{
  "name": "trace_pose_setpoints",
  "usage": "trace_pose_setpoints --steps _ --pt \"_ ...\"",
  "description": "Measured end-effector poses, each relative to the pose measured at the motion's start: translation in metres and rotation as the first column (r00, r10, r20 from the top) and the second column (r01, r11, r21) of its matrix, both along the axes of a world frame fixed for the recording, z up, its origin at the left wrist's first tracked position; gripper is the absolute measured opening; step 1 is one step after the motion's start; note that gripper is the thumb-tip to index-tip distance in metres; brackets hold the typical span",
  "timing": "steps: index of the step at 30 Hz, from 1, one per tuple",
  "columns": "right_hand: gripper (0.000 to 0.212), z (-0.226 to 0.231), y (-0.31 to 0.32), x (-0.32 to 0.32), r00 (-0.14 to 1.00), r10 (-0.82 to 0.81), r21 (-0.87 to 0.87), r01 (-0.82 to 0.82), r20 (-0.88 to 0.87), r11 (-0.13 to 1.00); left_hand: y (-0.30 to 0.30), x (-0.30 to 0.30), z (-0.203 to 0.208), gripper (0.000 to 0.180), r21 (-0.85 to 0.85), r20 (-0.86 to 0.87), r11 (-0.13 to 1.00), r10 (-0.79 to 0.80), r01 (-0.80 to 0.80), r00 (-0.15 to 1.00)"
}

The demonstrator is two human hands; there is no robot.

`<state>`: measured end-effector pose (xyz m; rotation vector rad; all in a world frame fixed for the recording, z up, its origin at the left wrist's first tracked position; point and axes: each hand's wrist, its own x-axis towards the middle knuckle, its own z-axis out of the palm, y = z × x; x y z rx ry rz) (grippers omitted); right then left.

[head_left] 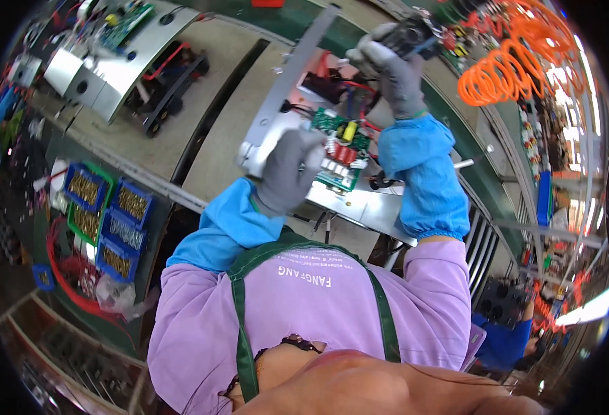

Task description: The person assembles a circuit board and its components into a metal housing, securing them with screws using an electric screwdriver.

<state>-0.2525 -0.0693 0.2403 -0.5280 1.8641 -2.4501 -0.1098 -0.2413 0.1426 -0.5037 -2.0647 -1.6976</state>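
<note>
A grey glove covers my left hand (287, 169), which is curled closed over the near left side of an open metal chassis; whether it holds anything small is hidden. Inside the chassis lies a green circuit board (338, 178) with red, white and yellow components and red and black wires. My right hand (396, 76), also gloved in grey, reaches past the board's far right. Its fingers are closed round a dark, bulky object (415, 33) whose kind I cannot make out. A long grey metal panel (287, 83) stands along the chassis's left side.
Blue and green bins (121, 259) of small brass and silver fasteners sit at the left. Another metal chassis (100, 69) lies on the bench at upper left. A coiled orange hose (502, 76) hangs at upper right. A person in blue (502, 342) is at lower right.
</note>
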Motion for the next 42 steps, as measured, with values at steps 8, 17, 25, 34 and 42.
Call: trace_pose_setpoints --steps 8,17,25,34,42 --pt "0.039 0.008 0.023 0.0 0.986 -0.141 0.155 0.153 -0.088 0.976 -0.103 0.086 -0.037 0.019 -0.165 0.316 0.985 0.102 -0.051 0.943" --pt "0.038 -0.004 0.01 -0.005 0.98 -0.112 0.108 0.131 -0.164 0.985 -0.341 0.161 -0.182 0.039 -0.784 0.417 0.3 0.903 -0.544 -0.104" --pt "0.031 0.001 -0.019 0.007 0.961 -0.276 0.115 0.277 -0.024 0.954 -0.403 0.138 -0.28 0.059 -0.883 0.469 0.47 0.882 -0.009 0.038" --pt "0.023 0.005 -0.004 0.007 0.963 -0.266 -0.012 0.266 -0.036 0.964 -0.414 0.102 -0.298 0.057 -0.855 0.512 0.519 0.836 0.02 0.198" --pt "0.026 0.007 -0.004 0.011 0.958 -0.285 0.004 0.285 0.028 0.958 -0.44 0.114 -0.299 0.055 -0.857 0.505 0.513 0.854 -0.043 0.125"
